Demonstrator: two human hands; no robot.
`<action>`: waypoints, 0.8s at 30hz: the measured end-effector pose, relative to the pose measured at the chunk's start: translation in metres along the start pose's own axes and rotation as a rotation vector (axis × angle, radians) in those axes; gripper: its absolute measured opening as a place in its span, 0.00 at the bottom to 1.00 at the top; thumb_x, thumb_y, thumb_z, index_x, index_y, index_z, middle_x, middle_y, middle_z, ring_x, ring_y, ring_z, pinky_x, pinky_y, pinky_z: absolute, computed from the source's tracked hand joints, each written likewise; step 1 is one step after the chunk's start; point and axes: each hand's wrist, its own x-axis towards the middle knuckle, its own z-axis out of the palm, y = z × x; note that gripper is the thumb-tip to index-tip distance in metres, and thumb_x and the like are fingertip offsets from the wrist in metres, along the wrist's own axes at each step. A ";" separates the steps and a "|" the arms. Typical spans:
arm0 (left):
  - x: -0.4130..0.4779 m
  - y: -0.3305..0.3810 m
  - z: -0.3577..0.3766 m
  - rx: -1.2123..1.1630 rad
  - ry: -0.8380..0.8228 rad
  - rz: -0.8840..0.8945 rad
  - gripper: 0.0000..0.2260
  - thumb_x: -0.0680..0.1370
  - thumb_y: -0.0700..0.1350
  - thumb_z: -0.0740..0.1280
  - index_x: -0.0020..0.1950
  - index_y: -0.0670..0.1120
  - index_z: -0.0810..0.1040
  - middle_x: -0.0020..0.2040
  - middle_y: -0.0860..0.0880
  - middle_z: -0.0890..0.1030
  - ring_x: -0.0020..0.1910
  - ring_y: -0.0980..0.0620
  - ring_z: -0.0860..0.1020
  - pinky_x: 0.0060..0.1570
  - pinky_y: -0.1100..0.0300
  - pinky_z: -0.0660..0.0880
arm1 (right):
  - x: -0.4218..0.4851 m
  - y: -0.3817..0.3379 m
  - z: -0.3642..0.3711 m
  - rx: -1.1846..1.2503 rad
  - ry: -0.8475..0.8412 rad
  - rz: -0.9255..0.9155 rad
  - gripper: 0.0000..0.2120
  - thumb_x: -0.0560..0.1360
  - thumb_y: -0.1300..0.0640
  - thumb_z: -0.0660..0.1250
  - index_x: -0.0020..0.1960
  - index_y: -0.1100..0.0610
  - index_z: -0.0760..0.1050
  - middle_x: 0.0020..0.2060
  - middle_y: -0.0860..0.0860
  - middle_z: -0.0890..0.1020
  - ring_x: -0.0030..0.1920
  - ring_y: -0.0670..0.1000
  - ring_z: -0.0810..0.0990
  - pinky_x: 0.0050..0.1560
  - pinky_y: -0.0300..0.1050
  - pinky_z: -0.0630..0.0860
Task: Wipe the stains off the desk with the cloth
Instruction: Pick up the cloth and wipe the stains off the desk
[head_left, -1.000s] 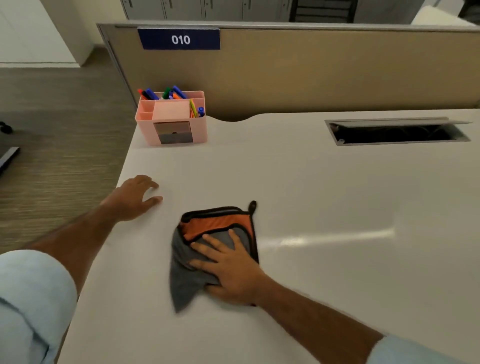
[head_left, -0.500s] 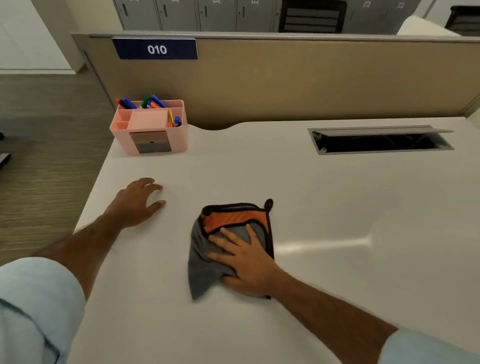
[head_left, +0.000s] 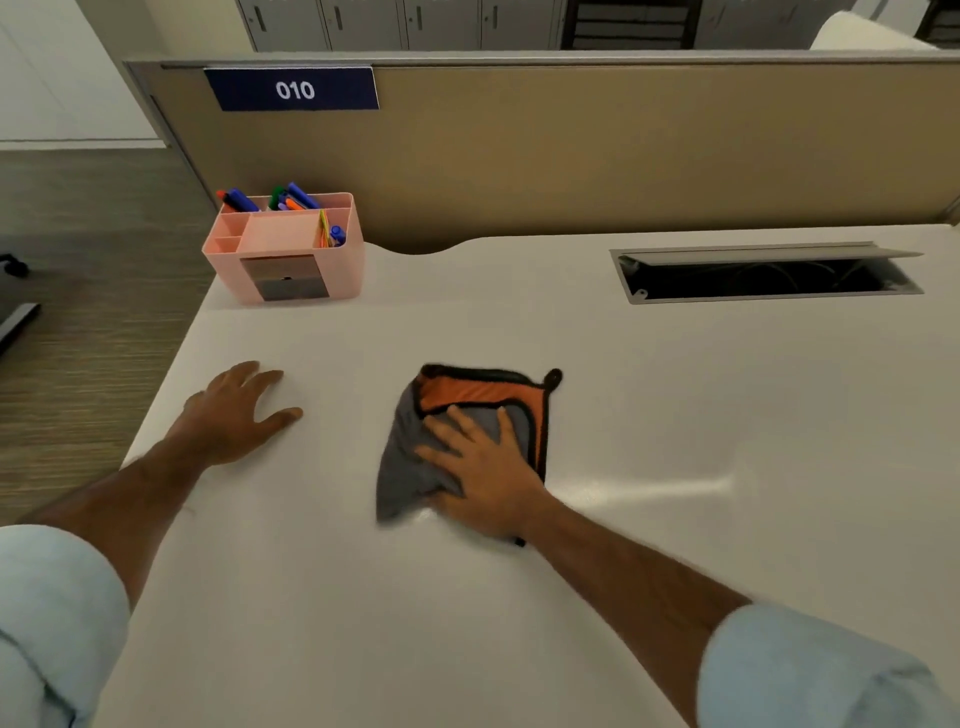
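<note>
A grey and orange cloth (head_left: 478, 392) with black edging lies folded on the white desk (head_left: 675, 415), in the middle of the view. My right hand (head_left: 483, 473) presses flat on its near right part, fingers spread, and covers some of the grey side. My left hand (head_left: 234, 410) rests palm down on the bare desk to the left of the cloth, near the desk's left edge, holding nothing. I make out no stains on the desk surface.
A pink desk organiser (head_left: 283, 254) with coloured pens stands at the far left corner. An open cable slot (head_left: 763, 278) is cut into the desk at the far right. A tan partition (head_left: 571, 156) closes the back; the floor drops off at the left.
My right hand has slid the cloth to the right and a little farther from me, widening the gap to my left hand. The left hand stays planted.
</note>
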 end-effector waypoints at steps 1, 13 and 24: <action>0.000 0.000 -0.001 -0.006 0.001 0.001 0.36 0.72 0.70 0.58 0.75 0.53 0.64 0.77 0.45 0.61 0.75 0.43 0.60 0.66 0.37 0.65 | -0.016 -0.006 0.003 0.000 -0.007 -0.086 0.28 0.77 0.37 0.57 0.75 0.44 0.60 0.78 0.47 0.55 0.78 0.52 0.44 0.69 0.74 0.36; -0.035 -0.039 -0.019 0.015 0.081 -0.026 0.31 0.75 0.66 0.58 0.72 0.50 0.69 0.74 0.45 0.67 0.72 0.43 0.66 0.65 0.40 0.68 | -0.032 0.128 -0.025 -0.038 0.004 0.273 0.30 0.78 0.36 0.55 0.77 0.42 0.53 0.79 0.43 0.48 0.78 0.46 0.40 0.71 0.71 0.38; -0.065 -0.073 -0.026 0.041 0.139 -0.055 0.34 0.73 0.69 0.53 0.72 0.50 0.68 0.73 0.44 0.68 0.71 0.42 0.66 0.67 0.41 0.66 | 0.115 0.149 -0.036 0.018 0.010 0.480 0.33 0.76 0.30 0.48 0.77 0.42 0.51 0.79 0.44 0.48 0.78 0.52 0.43 0.68 0.76 0.40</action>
